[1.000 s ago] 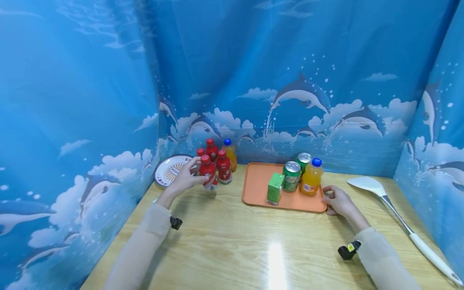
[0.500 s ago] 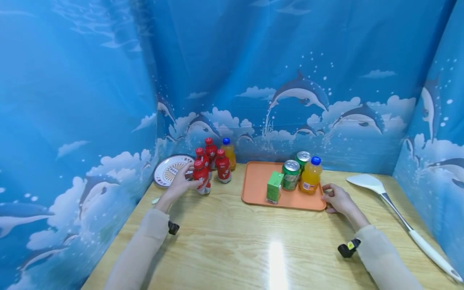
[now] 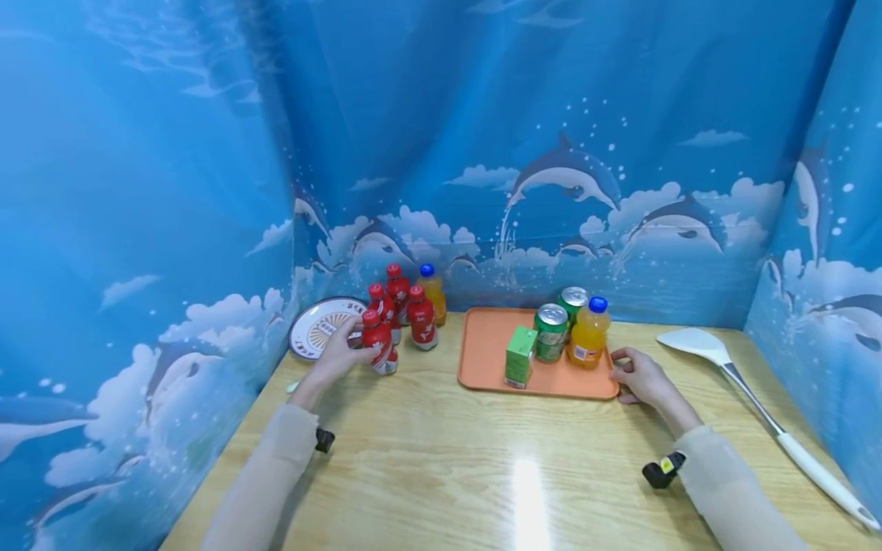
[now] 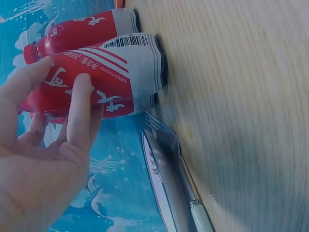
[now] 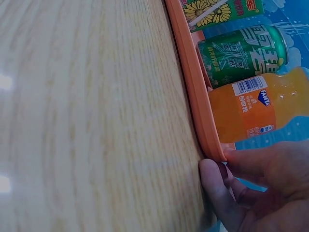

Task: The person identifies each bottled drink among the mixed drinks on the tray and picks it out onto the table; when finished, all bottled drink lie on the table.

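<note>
My left hand (image 3: pixel 334 356) holds the nearest red bottle (image 3: pixel 380 350), which stands at the front of a group of red-capped bottles. In the left wrist view the fingers lie against this bottle's red label (image 4: pixel 108 72). Just behind it are several like red bottles (image 3: pixel 423 320) and an orange-drink bottle (image 3: pixel 432 295) with a blue cap. At the right, my right hand (image 3: pixel 642 380) pinches the near right corner of an orange tray (image 3: pixel 482 356). That tray bears a green drink carton (image 3: pixel 520 358), two green soda cans (image 3: pixel 550 334) and an orange soda bottle (image 5: pixel 256 104).
A patterned plate (image 3: pixel 306 337) lies left of the red bottles, with a fork (image 4: pixel 186 174) beside it. On the right side rests a long white-handled spatula (image 3: pixel 820 474). Blue dolphin-print curtains (image 3: pixel 441 153) enclose the wooden table (image 3: pixel 413 459) at the back and sides.
My left hand has moved the front red bottle a little to the left, away from its neighbour, exposing another red bottle behind. My right hand keeps its place at the tray corner.
</note>
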`<state>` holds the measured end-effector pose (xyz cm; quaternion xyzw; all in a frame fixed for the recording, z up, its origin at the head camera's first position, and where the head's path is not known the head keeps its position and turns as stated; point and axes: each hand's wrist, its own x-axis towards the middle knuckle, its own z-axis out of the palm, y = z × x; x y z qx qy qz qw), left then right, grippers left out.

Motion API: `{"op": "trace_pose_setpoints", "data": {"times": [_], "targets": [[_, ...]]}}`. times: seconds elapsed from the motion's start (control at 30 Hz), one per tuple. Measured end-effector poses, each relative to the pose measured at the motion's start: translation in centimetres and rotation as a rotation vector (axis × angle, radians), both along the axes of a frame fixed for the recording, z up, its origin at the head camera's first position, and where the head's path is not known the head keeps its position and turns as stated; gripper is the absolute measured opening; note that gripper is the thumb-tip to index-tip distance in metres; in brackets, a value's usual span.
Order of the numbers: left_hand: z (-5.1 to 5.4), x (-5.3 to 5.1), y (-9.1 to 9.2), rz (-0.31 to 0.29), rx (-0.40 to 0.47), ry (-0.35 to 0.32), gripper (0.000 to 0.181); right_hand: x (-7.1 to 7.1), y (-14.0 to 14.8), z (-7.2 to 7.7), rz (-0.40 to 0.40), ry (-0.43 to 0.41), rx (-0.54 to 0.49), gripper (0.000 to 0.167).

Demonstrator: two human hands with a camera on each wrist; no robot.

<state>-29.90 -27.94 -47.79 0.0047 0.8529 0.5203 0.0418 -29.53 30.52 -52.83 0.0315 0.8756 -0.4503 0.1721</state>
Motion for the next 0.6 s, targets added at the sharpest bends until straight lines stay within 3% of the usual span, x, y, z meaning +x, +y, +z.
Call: {"op": "trace_pose_setpoints", "data": {"times": [0.27, 0.37, 0.43, 0.5, 0.6], "targets": [[-0.7, 0.7, 0.3, -0.006, -0.001, 0.013, 0.069, 0.4, 0.0, -0.5, 0.007, 0.015, -0.030, 0.048], [-0.5, 1.2, 0.5, -0.022, -0.023, 0.014, 0.077, 0.5, 0.0, -0.6, 0.002, 0.012, -0.034, 0.048], [0.3, 1.6, 0.5, -0.025, -0.032, 0.024, 0.088, 0.4, -0.1, -0.6, 0.001, 0.015, -0.030, 0.048], [1.7, 2.0, 0.7, 0.007, -0.045, 0.065, 0.097, 0.3, 0.0, -0.6, -0.001, 0.018, -0.030, 0.048], [4.5, 2.5, 1.9, 0.104, -0.033, 0.225, 0.095, 0.0, 0.1, -0.4, -0.004, 0.021, -0.029, 0.049]]}}
